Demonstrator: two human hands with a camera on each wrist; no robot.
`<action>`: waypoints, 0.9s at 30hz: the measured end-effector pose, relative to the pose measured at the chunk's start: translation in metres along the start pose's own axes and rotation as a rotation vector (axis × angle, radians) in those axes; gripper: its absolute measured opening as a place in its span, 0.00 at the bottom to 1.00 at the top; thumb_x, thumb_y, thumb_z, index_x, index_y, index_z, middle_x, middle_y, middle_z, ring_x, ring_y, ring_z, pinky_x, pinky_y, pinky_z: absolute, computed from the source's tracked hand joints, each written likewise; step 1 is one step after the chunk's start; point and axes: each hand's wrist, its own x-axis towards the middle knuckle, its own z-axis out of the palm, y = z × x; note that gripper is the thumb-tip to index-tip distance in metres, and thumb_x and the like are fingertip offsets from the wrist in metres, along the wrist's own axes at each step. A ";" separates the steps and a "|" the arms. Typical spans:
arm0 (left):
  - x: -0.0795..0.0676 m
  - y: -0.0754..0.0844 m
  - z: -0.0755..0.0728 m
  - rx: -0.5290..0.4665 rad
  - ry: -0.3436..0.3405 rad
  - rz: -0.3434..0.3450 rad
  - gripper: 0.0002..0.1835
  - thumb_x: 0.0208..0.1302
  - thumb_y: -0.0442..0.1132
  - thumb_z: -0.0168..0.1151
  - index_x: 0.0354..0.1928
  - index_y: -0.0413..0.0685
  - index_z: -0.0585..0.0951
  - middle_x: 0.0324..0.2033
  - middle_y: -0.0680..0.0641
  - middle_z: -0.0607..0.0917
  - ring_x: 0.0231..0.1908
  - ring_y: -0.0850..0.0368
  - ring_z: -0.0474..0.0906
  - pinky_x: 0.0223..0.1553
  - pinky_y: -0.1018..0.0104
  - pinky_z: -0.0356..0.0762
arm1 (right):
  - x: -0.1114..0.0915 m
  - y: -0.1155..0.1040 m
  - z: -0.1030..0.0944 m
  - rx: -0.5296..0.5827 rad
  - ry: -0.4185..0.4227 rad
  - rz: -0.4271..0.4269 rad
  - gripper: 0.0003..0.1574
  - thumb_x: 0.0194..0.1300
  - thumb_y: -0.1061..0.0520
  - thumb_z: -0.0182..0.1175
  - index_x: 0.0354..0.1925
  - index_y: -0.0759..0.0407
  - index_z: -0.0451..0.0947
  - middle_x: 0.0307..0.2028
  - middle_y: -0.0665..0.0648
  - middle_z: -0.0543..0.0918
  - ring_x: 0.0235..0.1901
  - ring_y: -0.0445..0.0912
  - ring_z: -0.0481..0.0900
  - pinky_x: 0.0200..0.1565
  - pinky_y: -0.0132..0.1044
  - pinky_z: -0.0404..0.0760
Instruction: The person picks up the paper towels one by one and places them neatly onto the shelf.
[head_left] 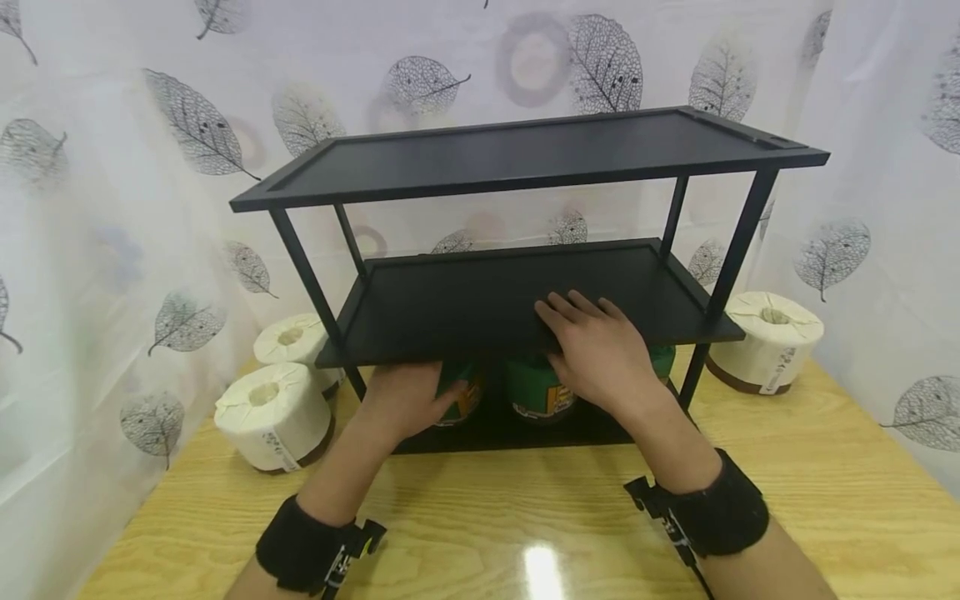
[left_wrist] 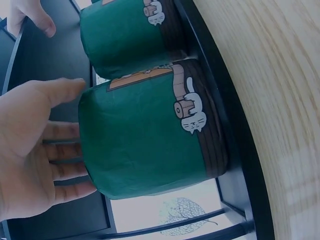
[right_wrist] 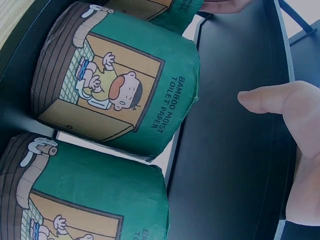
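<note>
My left hand [head_left: 405, 404] reaches under the middle shelf of a black rack. In the left wrist view, its thumb and outstretched fingers lie about the top end of a green-wrapped toilet paper roll [left_wrist: 145, 135]; firm contact is not clear. My right hand [head_left: 603, 354] holds the front edge of the middle shelf [head_left: 465, 292], fingers on top and thumb beneath. Another green toilet paper roll [right_wrist: 120, 80] stands on the bottom level by that hand, its wrapper reading "BAMBOO MOIST TOILET PAPER". A third green roll [right_wrist: 85, 195] is beside it, farther right on the rack.
Two white-wrapped rolls [head_left: 273, 417] stand left of the rack, and one white-wrapped roll [head_left: 772, 342] stands to its right. The top shelf [head_left: 517, 158] spans above the hands. A wooden table [head_left: 480, 517] carries everything, with a leaf-print curtain [head_left: 112, 208] behind.
</note>
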 end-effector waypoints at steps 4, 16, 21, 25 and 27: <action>0.000 -0.001 0.002 0.038 0.036 0.037 0.36 0.55 0.54 0.63 0.63 0.47 0.67 0.58 0.40 0.71 0.55 0.43 0.69 0.46 0.51 0.77 | 0.000 0.001 0.000 -0.002 0.001 0.003 0.39 0.57 0.46 0.61 0.65 0.54 0.64 0.64 0.59 0.67 0.63 0.56 0.60 0.62 0.54 0.61; 0.000 -0.002 0.001 -0.041 -0.033 0.091 0.30 0.58 0.41 0.61 0.62 0.41 0.67 0.56 0.38 0.73 0.54 0.42 0.70 0.51 0.49 0.72 | -0.001 0.001 0.001 0.001 0.005 0.006 0.39 0.57 0.46 0.62 0.64 0.54 0.64 0.64 0.59 0.67 0.63 0.56 0.61 0.62 0.54 0.61; -0.003 -0.004 -0.002 -0.088 -0.090 0.083 0.35 0.53 0.31 0.59 0.66 0.42 0.62 0.60 0.38 0.69 0.57 0.42 0.66 0.55 0.48 0.69 | -0.001 0.000 0.001 0.004 -0.001 0.005 0.39 0.57 0.46 0.62 0.64 0.55 0.64 0.64 0.59 0.67 0.63 0.56 0.60 0.62 0.55 0.61; -0.002 -0.007 -0.005 -0.091 -0.159 0.066 0.41 0.47 0.26 0.57 0.68 0.44 0.59 0.63 0.39 0.66 0.60 0.42 0.63 0.56 0.50 0.67 | 0.000 0.000 0.001 -0.001 0.001 0.003 0.39 0.57 0.46 0.62 0.64 0.55 0.64 0.64 0.59 0.67 0.63 0.56 0.61 0.62 0.54 0.61; -0.002 -0.009 -0.007 -0.092 -0.177 0.065 0.41 0.47 0.26 0.58 0.67 0.46 0.60 0.63 0.39 0.66 0.60 0.43 0.63 0.56 0.50 0.68 | 0.000 0.000 0.001 -0.002 0.002 0.002 0.39 0.57 0.46 0.62 0.65 0.55 0.64 0.64 0.59 0.67 0.63 0.56 0.60 0.62 0.54 0.61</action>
